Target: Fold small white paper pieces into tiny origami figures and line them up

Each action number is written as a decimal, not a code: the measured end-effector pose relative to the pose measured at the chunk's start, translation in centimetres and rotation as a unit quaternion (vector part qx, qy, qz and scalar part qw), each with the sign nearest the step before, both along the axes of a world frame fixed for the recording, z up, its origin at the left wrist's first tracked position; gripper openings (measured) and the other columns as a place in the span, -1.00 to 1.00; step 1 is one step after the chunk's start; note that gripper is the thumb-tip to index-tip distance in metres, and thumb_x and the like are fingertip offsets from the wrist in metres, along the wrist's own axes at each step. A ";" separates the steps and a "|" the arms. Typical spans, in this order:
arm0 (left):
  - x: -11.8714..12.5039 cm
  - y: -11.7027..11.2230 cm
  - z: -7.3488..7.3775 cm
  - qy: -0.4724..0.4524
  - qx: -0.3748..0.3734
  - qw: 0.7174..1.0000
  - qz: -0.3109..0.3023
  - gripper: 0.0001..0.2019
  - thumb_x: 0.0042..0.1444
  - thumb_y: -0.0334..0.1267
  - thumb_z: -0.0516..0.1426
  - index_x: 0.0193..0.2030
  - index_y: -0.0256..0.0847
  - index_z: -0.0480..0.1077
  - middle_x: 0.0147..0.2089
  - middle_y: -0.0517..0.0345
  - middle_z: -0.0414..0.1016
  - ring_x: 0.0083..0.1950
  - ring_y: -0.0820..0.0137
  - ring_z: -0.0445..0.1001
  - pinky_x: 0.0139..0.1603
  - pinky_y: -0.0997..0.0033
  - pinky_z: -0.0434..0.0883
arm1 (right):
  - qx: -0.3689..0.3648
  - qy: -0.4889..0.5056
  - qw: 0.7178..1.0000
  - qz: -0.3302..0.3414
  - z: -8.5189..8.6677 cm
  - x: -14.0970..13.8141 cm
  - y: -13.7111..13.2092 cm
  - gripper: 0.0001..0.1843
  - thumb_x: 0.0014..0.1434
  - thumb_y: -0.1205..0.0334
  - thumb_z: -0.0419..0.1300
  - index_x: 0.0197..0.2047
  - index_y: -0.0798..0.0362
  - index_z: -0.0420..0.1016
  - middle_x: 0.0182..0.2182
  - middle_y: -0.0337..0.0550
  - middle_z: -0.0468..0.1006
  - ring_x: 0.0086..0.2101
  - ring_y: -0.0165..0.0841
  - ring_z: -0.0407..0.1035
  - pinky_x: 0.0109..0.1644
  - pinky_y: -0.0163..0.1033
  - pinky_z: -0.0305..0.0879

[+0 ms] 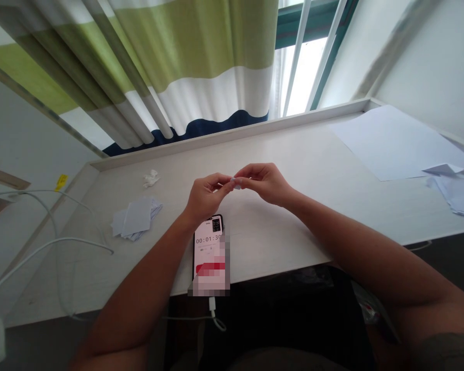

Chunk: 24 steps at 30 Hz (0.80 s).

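Pinch between left hand (206, 198) and right hand (265, 183), fingertips closed on small paper piece (236, 182), held above desk (278, 242) at center of frame; folds too small to tell. Loose paper stack (136, 219) at left, more sheets (394, 144) upper right, crumpled scrap (150, 178) beyond hands.

Paper (235, 182) between left hand (208, 197), right hand (263, 183)
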<state>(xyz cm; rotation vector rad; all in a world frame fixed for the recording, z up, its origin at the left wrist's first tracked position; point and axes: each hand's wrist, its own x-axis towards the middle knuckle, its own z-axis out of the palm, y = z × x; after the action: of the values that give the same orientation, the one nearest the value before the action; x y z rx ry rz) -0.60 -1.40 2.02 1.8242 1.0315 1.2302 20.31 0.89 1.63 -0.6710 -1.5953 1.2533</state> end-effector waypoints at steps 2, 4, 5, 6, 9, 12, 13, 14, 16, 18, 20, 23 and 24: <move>-0.1 0.1 0.0 -0.001 0.000 1.000 -0.006 -0.73 0.24 0.00 0.41 -0.15 -0.16 0.73 -0.23 0.02 0.76 -0.23 0.30 0.68 -0.14 0.27 0.63 | 0.013 -0.002 1.000 -0.013 0.0 0.0 0.0 -0.59 0.14 -0.15 0.56 -0.25 0.06 0.73 -0.33 -0.12 0.73 -0.29 -0.30 0.57 -0.13 -0.10 0.57; -0.1 0.2 -0.1 -0.013 -0.006 1.000 -0.003 -0.74 0.24 -0.01 0.41 -0.14 -0.17 0.73 -0.23 0.01 0.76 -0.24 0.31 0.68 -0.18 0.30 0.62 | 0.019 -0.001 1.000 -0.022 -0.1 0.0 0.1 -0.58 0.14 -0.16 0.55 -0.26 0.05 0.72 -0.34 -0.13 0.72 -0.30 -0.31 0.56 -0.15 -0.11 0.57; 0.0 0.2 -0.1 -0.020 -0.008 1.000 0.000 -0.74 0.23 -0.01 0.41 -0.15 -0.17 0.72 -0.24 0.01 0.75 -0.26 0.32 0.67 -0.20 0.31 0.61 | 0.019 -0.001 1.000 -0.024 -0.2 0.0 0.1 -0.58 0.15 -0.16 0.55 -0.26 0.05 0.71 -0.33 -0.13 0.71 -0.30 -0.31 0.55 -0.17 -0.12 0.56; 0.0 0.2 -0.1 -0.025 -0.011 1.000 0.002 -0.73 0.23 -0.01 0.41 -0.16 -0.18 0.72 -0.25 0.01 0.75 -0.27 0.32 0.67 -0.22 0.32 0.61 | 0.018 -0.003 1.000 -0.024 -0.2 -0.1 0.1 -0.57 0.15 -0.17 0.54 -0.25 0.06 0.70 -0.33 -0.13 0.71 -0.30 -0.31 0.54 -0.20 -0.14 0.55; 0.2 0.2 -0.1 -0.040 -0.014 0.999 0.008 -0.72 0.21 0.00 0.42 -0.18 -0.20 0.71 -0.27 0.02 0.74 -0.30 0.33 0.66 -0.26 0.33 0.61 | 0.017 -0.007 1.000 -0.022 -0.3 -0.1 0.1 -0.55 0.19 -0.18 0.51 -0.23 0.07 0.67 -0.31 -0.10 0.69 -0.30 -0.31 0.53 -0.32 -0.20 0.50; 0.4 0.1 0.1 -0.052 -0.014 0.998 0.019 -0.71 0.20 0.01 0.43 -0.19 -0.20 0.70 -0.27 0.03 0.74 -0.31 0.34 0.66 -0.28 0.34 0.62 | 0.018 0.001 1.000 -0.017 -0.3 -0.2 0.1 -0.54 0.22 -0.18 0.50 -0.22 0.09 0.64 -0.32 -0.09 0.67 -0.32 -0.32 0.52 -0.38 -0.23 0.48; 0.5 0.0 0.2 -0.056 -0.013 0.998 0.021 -0.71 0.19 0.01 0.43 -0.20 -0.19 0.70 -0.27 0.03 0.74 -0.31 0.34 0.66 -0.28 0.33 0.62 | 0.017 0.006 1.000 -0.013 -0.3 -0.2 0.2 -0.53 0.22 -0.18 0.49 -0.23 0.09 0.63 -0.32 -0.09 0.67 -0.32 -0.32 0.52 -0.38 -0.23 0.49; 0.6 0.0 0.2 -0.060 -0.011 0.998 0.023 -0.71 0.19 0.01 0.44 -0.20 -0.19 0.70 -0.27 0.04 0.74 -0.31 0.34 0.66 -0.28 0.33 0.63 | 0.015 0.010 1.000 -0.009 -0.3 -0.2 0.2 -0.53 0.22 -0.19 0.49 -0.23 0.09 0.62 -0.32 -0.10 0.66 -0.32 -0.32 0.53 -0.36 -0.22 0.51; 0.7 0.0 0.1 -0.069 -0.011 0.997 0.028 -0.71 0.18 0.01 0.45 -0.21 -0.18 0.70 -0.28 0.06 0.74 -0.30 0.33 0.67 -0.26 0.31 0.64 | 0.009 0.017 1.000 -0.002 -0.3 -0.2 0.2 -0.53 0.22 -0.19 0.50 -0.22 0.08 0.61 -0.30 -0.10 0.67 -0.31 -0.32 0.54 -0.31 -0.19 0.56; 0.8 0.0 -0.1 -0.082 -0.012 0.996 0.034 -0.71 0.17 0.02 0.46 -0.21 -0.18 0.70 -0.28 0.07 0.74 -0.28 0.33 0.68 -0.23 0.30 0.65 | 0.002 0.024 1.000 -0.001 -0.3 -0.3 0.2 -0.53 0.21 -0.19 0.50 -0.21 0.07 0.60 -0.29 -0.11 0.67 -0.30 -0.32 0.56 -0.26 -0.17 0.60; 0.9 0.0 -0.2 -0.094 -0.010 0.995 0.042 -0.70 0.17 0.03 0.46 -0.21 -0.17 0.70 -0.26 0.07 0.75 -0.25 0.33 0.69 -0.19 0.29 0.66 | -0.006 0.033 0.999 -0.007 -0.4 -0.3 0.2 -0.52 0.20 -0.20 0.51 -0.21 0.06 0.59 -0.29 -0.13 0.67 -0.28 -0.31 0.57 -0.22 -0.15 0.63; 0.9 0.0 -0.2 -0.101 -0.008 0.993 0.063 -0.67 0.17 0.08 0.45 -0.19 -0.16 0.69 -0.22 0.07 0.75 -0.21 0.32 0.70 -0.15 0.26 0.68 | -0.019 0.047 0.999 -0.019 -0.5 -0.3 0.4 -0.50 0.17 -0.24 0.52 -0.21 0.04 0.58 -0.28 -0.15 0.67 -0.26 -0.31 0.57 -0.16 -0.11 0.67; 1.0 0.0 -0.2 -0.105 -0.008 0.992 0.070 -0.66 0.16 0.09 0.45 -0.18 -0.16 0.69 -0.20 0.07 0.76 -0.20 0.32 0.70 -0.15 0.26 0.68 | -0.024 0.052 0.998 -0.022 -0.5 -0.4 0.4 -0.49 0.16 -0.25 0.52 -0.21 0.03 0.57 -0.28 -0.15 0.68 -0.24 -0.30 0.58 -0.13 -0.10 0.68</move>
<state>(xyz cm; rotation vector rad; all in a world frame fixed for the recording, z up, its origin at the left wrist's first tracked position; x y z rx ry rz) 0.36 -1.36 1.78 1.5912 1.0593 1.4588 19.95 1.31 1.10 -0.6574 -1.4622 1.2757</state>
